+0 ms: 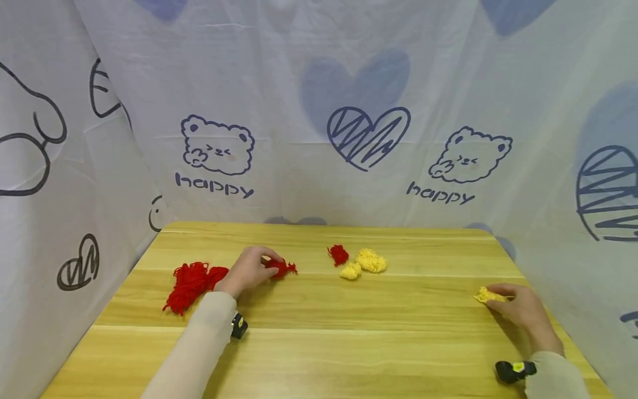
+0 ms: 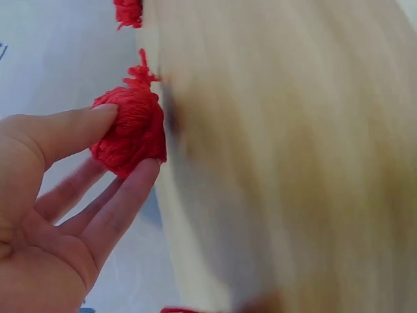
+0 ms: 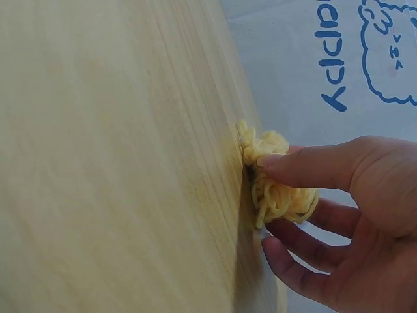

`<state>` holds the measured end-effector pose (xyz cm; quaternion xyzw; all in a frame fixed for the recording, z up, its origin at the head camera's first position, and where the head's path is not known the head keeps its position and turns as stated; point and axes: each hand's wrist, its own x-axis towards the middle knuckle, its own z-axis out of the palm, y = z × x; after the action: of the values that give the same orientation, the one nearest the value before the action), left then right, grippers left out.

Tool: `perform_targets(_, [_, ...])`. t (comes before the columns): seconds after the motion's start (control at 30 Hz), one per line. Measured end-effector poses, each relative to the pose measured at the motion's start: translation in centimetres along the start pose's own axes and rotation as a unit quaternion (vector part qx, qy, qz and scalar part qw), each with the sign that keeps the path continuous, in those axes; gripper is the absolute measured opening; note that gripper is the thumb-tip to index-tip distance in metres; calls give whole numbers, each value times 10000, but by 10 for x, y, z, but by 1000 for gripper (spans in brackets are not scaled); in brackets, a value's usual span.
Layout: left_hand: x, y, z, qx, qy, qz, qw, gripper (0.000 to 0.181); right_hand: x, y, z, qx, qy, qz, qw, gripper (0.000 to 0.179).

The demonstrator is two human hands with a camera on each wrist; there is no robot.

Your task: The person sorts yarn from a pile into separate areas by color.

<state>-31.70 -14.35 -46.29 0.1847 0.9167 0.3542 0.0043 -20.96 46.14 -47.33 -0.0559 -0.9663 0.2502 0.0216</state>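
Currently, left grip [image 1: 247, 270] pinches red yarn [image 2: 135, 134] at bench [image 1: 349, 343] eleven o'clock; right grip [image 1: 520, 306], yellow yarn [image 3: 287, 201], three o'clock; squeeze lightly.

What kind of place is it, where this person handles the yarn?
Probably a small screened-off work corner, though the wider room is not visible. Printed cloth hangs behind and on both sides of a wooden table, where red yarn and yellow yarn lie.
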Motion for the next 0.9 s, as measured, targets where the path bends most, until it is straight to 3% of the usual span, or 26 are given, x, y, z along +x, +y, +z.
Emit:
perform_targets(0.37, [-16, 4, -24, 21, 19, 137, 9999, 19, -2, -1, -1, 12, 75, -23, 10000, 43])
perform_targets(0.9, [-45, 1, -38, 143, 108, 171, 9997, 18, -3, 0, 2, 8, 223, -149, 9996, 40])
